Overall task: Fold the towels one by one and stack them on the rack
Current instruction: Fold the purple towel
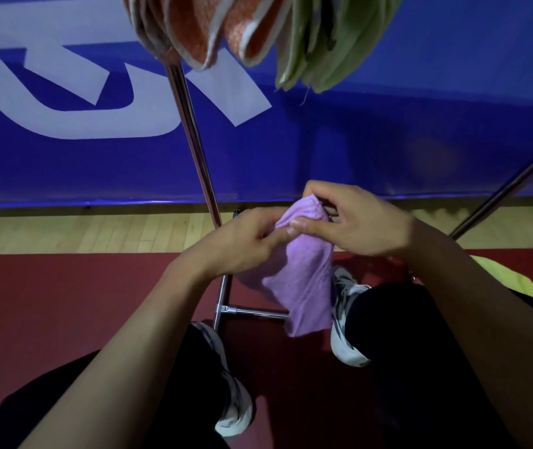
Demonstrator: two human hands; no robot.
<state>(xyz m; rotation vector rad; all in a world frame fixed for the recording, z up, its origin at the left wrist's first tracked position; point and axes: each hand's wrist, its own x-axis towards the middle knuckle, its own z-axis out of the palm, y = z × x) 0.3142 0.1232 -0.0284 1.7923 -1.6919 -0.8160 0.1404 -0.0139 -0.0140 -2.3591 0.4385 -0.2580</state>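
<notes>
A small purple towel [304, 277] hangs in front of me, held at its top by both hands. My left hand [242, 244] pinches the towel's upper left edge with fingers curled. My right hand [355, 222] pinches the upper right corner between thumb and fingers. The towel's lower part droops loose above my feet. Overhead, orange-and-white towels [193, 30] and light green towels [333, 43] hang from the rack's top, which is out of view. The metal rack pole [193, 140] runs down behind my left hand to a base bar [252, 311].
A blue banner [388, 140] with white lettering stands behind the rack. A second slanted metal pole [511, 186] is at the right. A yellow-green cloth [517, 283] lies at my right. My shoes [346, 322] stand on the red floor beside a strip of wood flooring.
</notes>
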